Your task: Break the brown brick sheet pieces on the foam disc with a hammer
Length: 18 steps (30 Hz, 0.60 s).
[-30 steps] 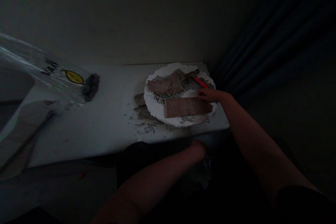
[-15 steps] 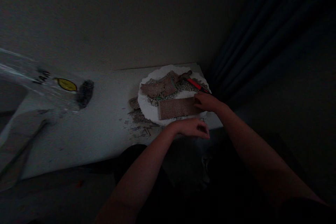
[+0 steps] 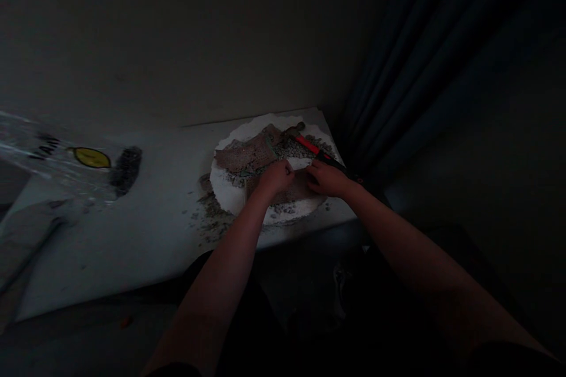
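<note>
A flat brown sheet with a mesh-like texture (image 3: pixel 294 191) lies on a round white mat with a scalloped rim (image 3: pixel 225 194). My left hand (image 3: pixel 275 178) is closed at the sheet's far edge, covering part of it. Close by on the right, my right hand (image 3: pixel 328 178) pinches the same sheet. Just beyond my hands rests a claw hammer (image 3: pixel 308 144) with a red and black handle. A second, crumpled brown mesh sheet (image 3: pixel 245 153) lies at the mat's far left, beside a heap of small grey stones (image 3: pixel 295 149). The picture is dark, so fingertip details are hard to see.
A clear plastic bag with a yellow label (image 3: pixel 91 158) and dark contents stands on the left of the white table (image 3: pixel 154 218). Dark crumbs (image 3: pixel 212 209) are scattered left of the mat. A dark curtain (image 3: pixel 398 59) hangs at the right.
My left hand has moved from in front of the mat up to the sheet's far edge. My right hand has shifted slightly left in view. The whole view has shifted a little.
</note>
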Each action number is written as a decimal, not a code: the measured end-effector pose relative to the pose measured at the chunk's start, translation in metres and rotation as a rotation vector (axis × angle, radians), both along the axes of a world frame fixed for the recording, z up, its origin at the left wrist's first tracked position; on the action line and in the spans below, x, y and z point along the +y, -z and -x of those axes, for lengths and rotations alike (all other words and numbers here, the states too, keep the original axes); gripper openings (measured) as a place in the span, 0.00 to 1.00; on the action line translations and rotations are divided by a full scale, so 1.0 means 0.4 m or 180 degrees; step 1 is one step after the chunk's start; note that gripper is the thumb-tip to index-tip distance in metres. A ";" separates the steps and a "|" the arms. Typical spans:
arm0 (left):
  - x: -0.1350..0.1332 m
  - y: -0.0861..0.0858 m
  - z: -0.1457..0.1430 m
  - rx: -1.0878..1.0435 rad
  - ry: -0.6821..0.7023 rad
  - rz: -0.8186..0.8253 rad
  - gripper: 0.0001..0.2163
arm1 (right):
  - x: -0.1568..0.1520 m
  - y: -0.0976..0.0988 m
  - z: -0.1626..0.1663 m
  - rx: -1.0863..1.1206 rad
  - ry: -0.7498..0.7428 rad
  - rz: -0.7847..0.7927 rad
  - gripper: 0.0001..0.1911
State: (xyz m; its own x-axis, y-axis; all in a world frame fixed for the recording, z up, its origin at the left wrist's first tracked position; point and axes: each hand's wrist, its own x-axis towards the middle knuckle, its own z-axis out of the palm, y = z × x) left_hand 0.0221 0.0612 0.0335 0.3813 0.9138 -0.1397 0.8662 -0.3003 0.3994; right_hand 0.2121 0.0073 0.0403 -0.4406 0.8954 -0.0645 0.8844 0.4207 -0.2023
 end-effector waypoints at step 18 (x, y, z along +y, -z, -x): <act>0.052 -0.019 -0.010 0.0369 0.0237 0.0293 0.11 | -0.030 -0.034 0.056 -0.0230 -0.0146 -0.0077 0.18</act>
